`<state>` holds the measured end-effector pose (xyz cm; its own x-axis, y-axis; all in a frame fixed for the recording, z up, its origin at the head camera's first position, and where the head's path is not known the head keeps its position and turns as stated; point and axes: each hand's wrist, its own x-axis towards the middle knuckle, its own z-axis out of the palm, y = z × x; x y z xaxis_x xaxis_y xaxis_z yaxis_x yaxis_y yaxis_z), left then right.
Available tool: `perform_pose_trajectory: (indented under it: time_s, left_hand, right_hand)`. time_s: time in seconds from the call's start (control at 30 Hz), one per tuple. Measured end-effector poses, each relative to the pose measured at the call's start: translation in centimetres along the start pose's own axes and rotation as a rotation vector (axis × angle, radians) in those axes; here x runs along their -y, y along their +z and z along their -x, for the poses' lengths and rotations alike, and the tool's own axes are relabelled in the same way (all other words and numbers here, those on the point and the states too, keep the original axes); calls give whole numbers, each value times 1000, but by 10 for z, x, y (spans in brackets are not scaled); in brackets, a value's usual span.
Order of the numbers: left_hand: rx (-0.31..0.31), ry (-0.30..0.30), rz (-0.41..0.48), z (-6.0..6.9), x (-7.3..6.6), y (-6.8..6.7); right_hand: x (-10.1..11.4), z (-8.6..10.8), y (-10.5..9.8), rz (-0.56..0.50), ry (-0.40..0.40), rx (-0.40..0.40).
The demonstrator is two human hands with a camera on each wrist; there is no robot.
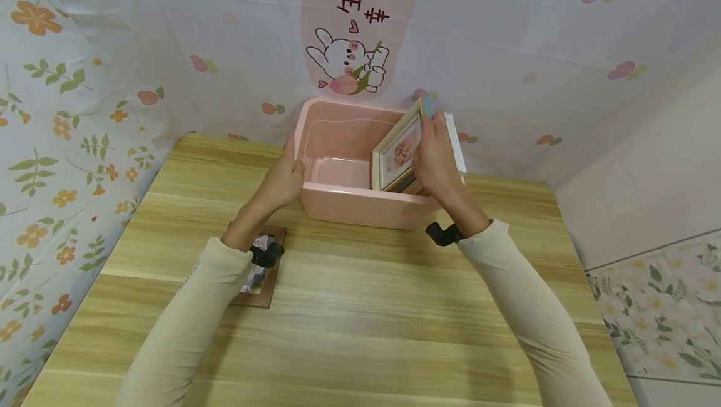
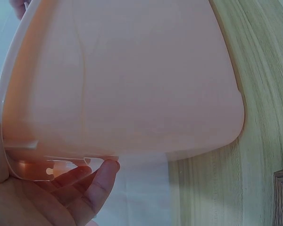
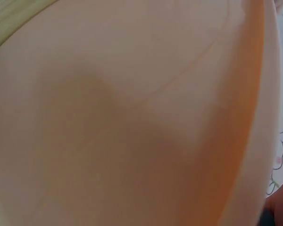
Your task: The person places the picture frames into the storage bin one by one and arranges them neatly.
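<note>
A white cloth printed with pink and green fruit (image 1: 507, 50) hangs across the far side, and a white cloth with orange flowers and green leaves (image 1: 67, 206) covers the left. Below them stretches the yellow-brown wood-grain table (image 1: 360, 332). The person's two cream sleeves (image 1: 529, 294) reach over it from the near side.

At the table's far middle, against the fruit-printed cloth, sits a pink rectangular plastic bin (image 1: 368, 208). In its right end a cream-edged rectangular picture frame with a pink floral print (image 1: 401, 150) leans tilted to the right, its upper end rising above the rim; a white-edged flat piece (image 1: 455, 144) stands just to its right. A brown wooden photo frame (image 1: 273, 278) lies flat on the table, nearer and to the left of the bin, partly under the left forearm.

The hands are well apart. The left hand (image 1: 284, 178) is clamped on the bin's left rim. The right hand (image 1: 436, 159) lies against the cream-edged frame's right side; whether its fingers grip it I cannot tell. Smallest are the black curved wrist pieces (image 1: 443, 233), one on each wrist.
</note>
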<state>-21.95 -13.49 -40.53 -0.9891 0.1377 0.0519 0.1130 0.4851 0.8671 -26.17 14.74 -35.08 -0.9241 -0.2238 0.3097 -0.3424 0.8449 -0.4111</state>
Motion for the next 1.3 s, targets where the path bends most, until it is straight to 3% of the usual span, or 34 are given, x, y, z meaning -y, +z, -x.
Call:
perform_pose_trajectory:
  time_s: [0.4, 0.87, 1.0, 1.3]
  left_hand:
    - [-5, 3, -11, 1, 1, 0]
    - [14, -23, -9, 0, 2, 0]
    - [15, -26, -13, 0, 3, 0]
    - [10, -18, -8, -1, 3, 0]
  right_hand:
    - [4, 0, 13, 83, 53, 62]
    - [12, 1, 21, 395, 35, 187]
    - [13, 1, 24, 458, 38, 195]
    - [14, 1, 29, 495, 52, 177]
